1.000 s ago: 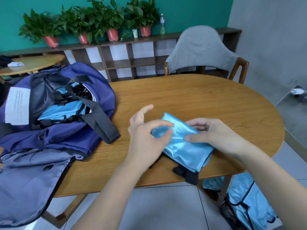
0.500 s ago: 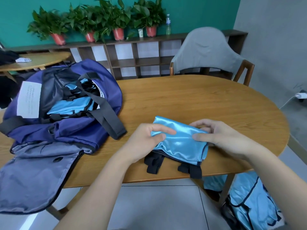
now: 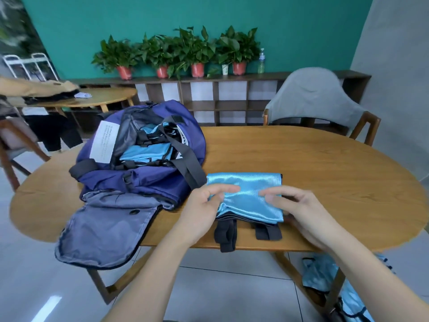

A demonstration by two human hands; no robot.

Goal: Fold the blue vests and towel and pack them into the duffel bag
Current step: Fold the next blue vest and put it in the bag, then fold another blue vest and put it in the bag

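Observation:
A folded shiny blue vest lies flat near the table's front edge, with two black straps sticking out over the edge. My left hand pinches the vest's left edge, fingers on top. My right hand holds its right edge, fingertips on the cloth. Just left of the vest sits the purple duffel bag, open, with folded blue vests inside. The bag's grey flap hangs over the table's front edge. No towel can be made out.
The oval wooden table is bare to the right and behind the vest. A chair with a grey cover stands at the far side. More blue vests lie on the floor at the lower right. A person's sleeve shows at a second table, far left.
The vest has gone from lifted and tilted to lying flat and squared on the table, nearer the bag. Both hands have spread apart to its left and right edges.

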